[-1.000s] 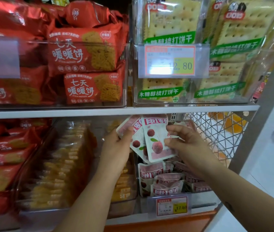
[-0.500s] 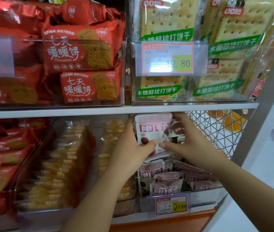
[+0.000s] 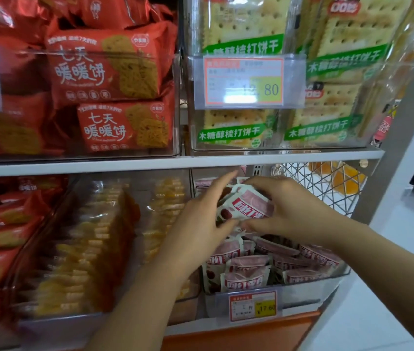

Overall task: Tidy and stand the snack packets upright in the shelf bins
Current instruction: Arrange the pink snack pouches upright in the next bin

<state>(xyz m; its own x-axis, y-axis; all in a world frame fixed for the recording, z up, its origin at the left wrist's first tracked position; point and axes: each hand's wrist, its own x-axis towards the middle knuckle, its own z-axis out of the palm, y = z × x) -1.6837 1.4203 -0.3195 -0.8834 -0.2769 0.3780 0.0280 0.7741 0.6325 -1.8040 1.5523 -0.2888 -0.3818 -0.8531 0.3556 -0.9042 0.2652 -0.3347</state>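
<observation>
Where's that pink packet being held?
Head view, right of centre: the pink-and-white snack packet, between left hand and right hand, above the clear plastic bin.

Shelf board caps the clear bin closely; wire mesh blocks its right; pink packets fill its floor.

The left hand and right hand cover the edges of a pink snack packet. Small print on the lower price label is unreadable. Red biscuit packs run off the left edge.
</observation>
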